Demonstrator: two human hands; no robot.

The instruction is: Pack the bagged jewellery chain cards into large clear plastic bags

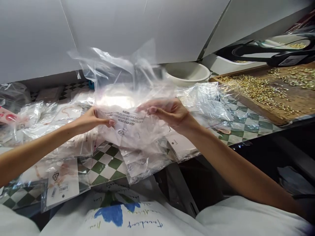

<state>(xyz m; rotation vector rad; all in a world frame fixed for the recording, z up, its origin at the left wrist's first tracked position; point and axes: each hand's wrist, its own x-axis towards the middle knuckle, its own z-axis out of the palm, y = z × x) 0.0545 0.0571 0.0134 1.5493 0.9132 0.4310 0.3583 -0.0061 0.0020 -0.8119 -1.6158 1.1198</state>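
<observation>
Currently left hand (90,122) and right hand (167,113), just apart, pinch clear plastic bag (123,98): crumpled, black warning print (124,118), top billowing.

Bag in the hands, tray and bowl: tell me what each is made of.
The bag looks like thin clear polyethylene: glossy, crinkled, see-through, printed with a warning. The tray looks like bare wood, matt brown with a scuffed grain. The bowl looks like smooth off-white ceramic or plastic; its soft sheen leaves that open.
</observation>
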